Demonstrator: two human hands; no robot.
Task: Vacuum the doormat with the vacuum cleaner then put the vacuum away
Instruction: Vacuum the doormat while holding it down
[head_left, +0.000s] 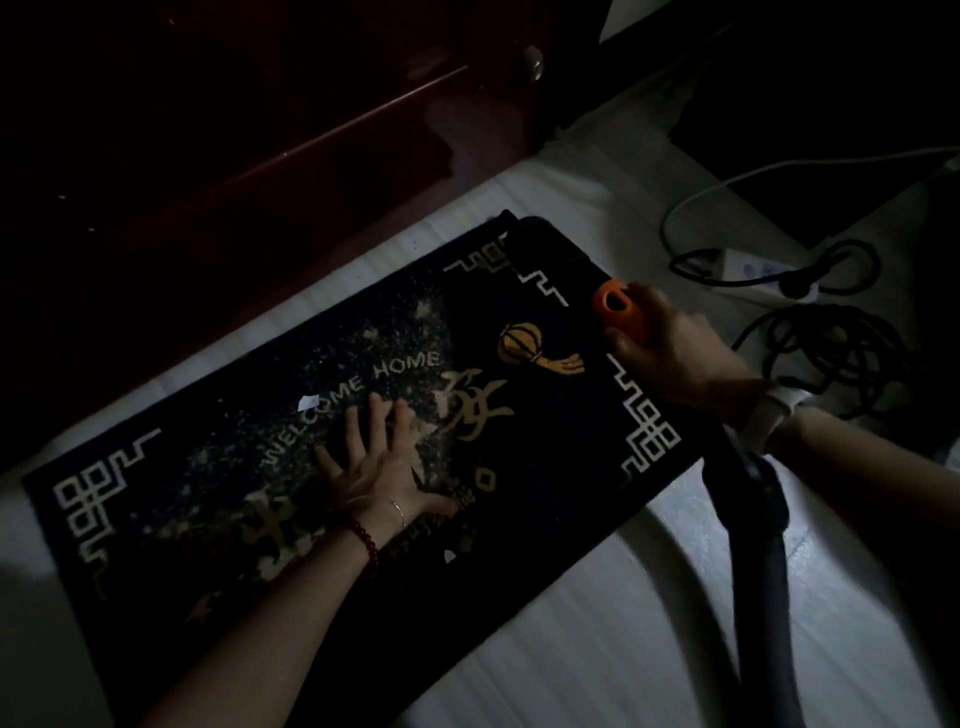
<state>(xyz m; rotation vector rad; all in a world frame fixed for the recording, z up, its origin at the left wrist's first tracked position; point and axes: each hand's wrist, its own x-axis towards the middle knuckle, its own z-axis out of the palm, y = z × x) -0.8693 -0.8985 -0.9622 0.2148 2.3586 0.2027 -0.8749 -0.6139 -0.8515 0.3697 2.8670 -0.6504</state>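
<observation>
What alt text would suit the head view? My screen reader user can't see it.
In dim light, a person's left hand presses flat on a dark, crumb-strewn doormat reading WELCOME HOME. Their right hand holds the vacuum's orange grip over the mat's right end, its black hose trailing down. Tangled cords and a power strip lie on the pale floor.

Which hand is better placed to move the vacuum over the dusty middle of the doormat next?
Right. The right hand grips the orange vacuum handle, while the left hand lies flat on the doormat, pressing it.
</observation>
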